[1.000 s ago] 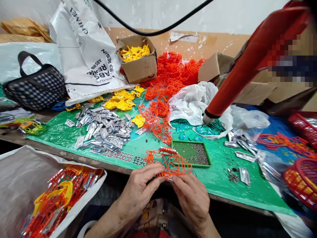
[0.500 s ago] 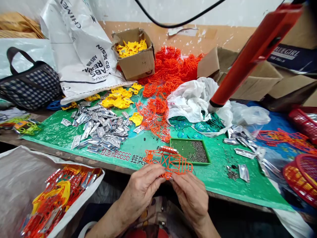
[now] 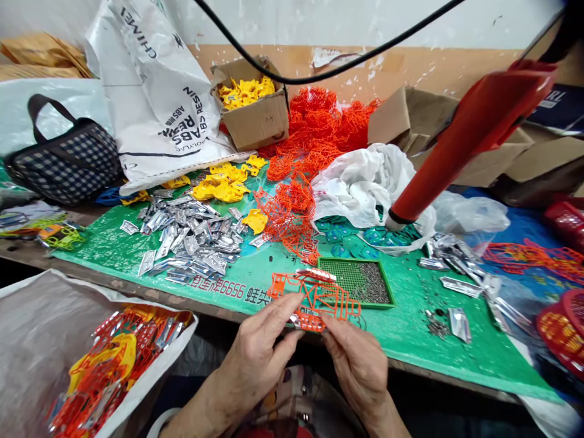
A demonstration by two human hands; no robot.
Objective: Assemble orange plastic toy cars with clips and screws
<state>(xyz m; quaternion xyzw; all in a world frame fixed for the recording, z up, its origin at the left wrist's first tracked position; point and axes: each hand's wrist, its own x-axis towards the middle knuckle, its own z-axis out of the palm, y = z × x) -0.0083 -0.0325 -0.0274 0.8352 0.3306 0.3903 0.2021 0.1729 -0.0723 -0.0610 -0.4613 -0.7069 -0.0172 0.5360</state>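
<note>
An orange plastic lattice frame is held just above the table's front edge, with silver plates along its near and far sides. My left hand pinches the frame's near left edge, the thumb below and the fingers on top. The near right edge is gripped by my right hand, its thumb beside the silver plate. Right behind the frame sits a green tray holding many small metal screws. A red electric screwdriver hangs at a slant, back right of my hands; its tip is hard to make out.
Silver plates lie heaped at left, near yellow plastic parts. Tangled orange frames stretch toward the wall beside a cardboard box. A white sack holding orange and yellow pieces stands front left. Loose screws lie right.
My left fingers have spread a little and shifted on the frame's near edge, so more of the silver plate there shows. The view has shifted slightly, and the screwdriver appears turned.
</note>
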